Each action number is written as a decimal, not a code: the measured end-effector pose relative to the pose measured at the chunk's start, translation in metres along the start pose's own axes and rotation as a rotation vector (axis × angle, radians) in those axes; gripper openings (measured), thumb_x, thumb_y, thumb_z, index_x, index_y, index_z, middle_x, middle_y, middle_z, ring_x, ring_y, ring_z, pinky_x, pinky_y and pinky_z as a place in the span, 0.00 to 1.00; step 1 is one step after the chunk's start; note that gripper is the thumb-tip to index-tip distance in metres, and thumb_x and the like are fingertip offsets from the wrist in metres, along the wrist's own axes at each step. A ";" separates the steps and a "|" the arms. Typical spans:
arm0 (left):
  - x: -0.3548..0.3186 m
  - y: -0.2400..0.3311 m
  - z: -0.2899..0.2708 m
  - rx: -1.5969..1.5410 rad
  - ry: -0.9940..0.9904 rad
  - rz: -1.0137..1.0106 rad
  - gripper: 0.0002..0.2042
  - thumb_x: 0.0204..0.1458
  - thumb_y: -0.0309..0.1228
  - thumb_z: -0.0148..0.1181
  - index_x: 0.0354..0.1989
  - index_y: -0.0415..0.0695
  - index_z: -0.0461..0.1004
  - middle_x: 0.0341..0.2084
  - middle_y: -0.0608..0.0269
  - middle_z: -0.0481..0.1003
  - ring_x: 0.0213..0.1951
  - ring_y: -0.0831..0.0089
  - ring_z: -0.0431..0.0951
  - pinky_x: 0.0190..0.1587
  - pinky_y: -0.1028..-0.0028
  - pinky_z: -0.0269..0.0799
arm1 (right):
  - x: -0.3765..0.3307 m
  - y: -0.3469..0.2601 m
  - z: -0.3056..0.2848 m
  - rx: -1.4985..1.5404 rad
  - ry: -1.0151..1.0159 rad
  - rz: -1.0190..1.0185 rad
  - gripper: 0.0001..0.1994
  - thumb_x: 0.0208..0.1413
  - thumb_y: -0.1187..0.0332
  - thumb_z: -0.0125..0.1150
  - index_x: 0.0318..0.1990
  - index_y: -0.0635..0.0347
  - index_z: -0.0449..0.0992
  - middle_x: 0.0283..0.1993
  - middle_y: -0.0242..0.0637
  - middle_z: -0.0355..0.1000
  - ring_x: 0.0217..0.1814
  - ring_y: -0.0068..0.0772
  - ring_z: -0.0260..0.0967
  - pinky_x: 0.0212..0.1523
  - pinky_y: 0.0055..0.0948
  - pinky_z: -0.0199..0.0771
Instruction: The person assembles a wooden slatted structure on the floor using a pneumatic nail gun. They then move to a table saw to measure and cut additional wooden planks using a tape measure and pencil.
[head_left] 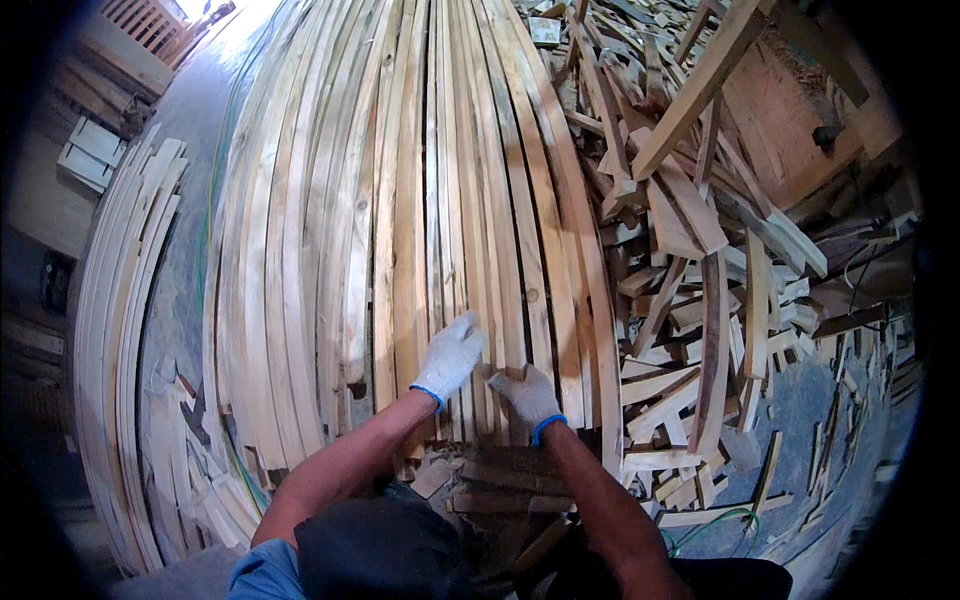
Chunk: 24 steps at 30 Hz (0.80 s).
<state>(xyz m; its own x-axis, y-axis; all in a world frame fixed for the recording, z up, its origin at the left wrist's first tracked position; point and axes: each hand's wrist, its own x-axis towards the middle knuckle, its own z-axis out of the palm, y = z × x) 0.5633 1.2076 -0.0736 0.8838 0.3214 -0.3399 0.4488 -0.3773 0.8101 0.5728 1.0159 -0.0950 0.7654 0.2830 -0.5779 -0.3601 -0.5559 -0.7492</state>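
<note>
Long pale wooden strips (400,200) lie side by side in a wide stack, running away from me. My left hand (452,357), in a white knitted glove with a blue cuff, is closed over a strip (478,290) near the stack's near end. Just right of it and a little closer to me, my right hand (527,393), gloved alike, has its fingers curled round the strips' near ends. Both palms face down, which hides the undersides of the fingers and exactly which strip each one grips.
To the right, wood offcuts (690,400) lie in a jumbled heap beneath a slanting wooden beam (695,90). Another stack of strips (125,300) lies at the left. A green hose or cable (208,210) runs along the floor between the stacks. Short blocks (510,480) lie close to me.
</note>
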 end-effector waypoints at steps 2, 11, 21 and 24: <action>-0.003 0.003 -0.003 0.038 -0.001 0.042 0.27 0.62 0.42 0.53 0.65 0.38 0.71 0.53 0.38 0.78 0.53 0.46 0.80 0.56 0.59 0.75 | 0.012 0.018 0.002 -0.027 0.007 0.015 0.37 0.50 0.41 0.76 0.49 0.73 0.78 0.41 0.49 0.81 0.44 0.40 0.79 0.47 0.38 0.79; -0.010 0.006 -0.009 -0.203 0.005 -0.153 0.28 0.60 0.41 0.58 0.65 0.36 0.71 0.52 0.35 0.78 0.56 0.55 0.80 0.57 0.62 0.74 | -0.015 -0.029 -0.020 0.186 -0.174 0.163 0.27 0.54 0.50 0.75 0.48 0.69 0.83 0.33 0.34 0.78 0.33 0.23 0.72 0.35 0.30 0.75; -0.008 0.021 -0.002 -0.016 -0.015 -0.085 0.29 0.61 0.43 0.55 0.66 0.34 0.69 0.55 0.38 0.77 0.57 0.45 0.78 0.60 0.58 0.72 | 0.013 0.036 0.005 0.063 -0.044 0.031 0.21 0.58 0.55 0.71 0.48 0.67 0.85 0.30 0.33 0.79 0.32 0.19 0.72 0.33 0.26 0.72; -0.009 -0.004 -0.005 -0.210 0.067 -0.119 0.26 0.62 0.41 0.57 0.64 0.35 0.71 0.47 0.46 0.81 0.44 0.57 0.83 0.49 0.63 0.77 | -0.021 -0.037 -0.014 0.271 -0.223 0.124 0.19 0.59 0.60 0.70 0.50 0.67 0.84 0.33 0.32 0.79 0.34 0.20 0.73 0.37 0.26 0.74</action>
<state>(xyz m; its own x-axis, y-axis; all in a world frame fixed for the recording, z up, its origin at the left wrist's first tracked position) 0.5528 1.2104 -0.0714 0.8124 0.4123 -0.4124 0.5060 -0.1469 0.8499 0.5771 1.0191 -0.0506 0.5828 0.4068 -0.7035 -0.5939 -0.3776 -0.7104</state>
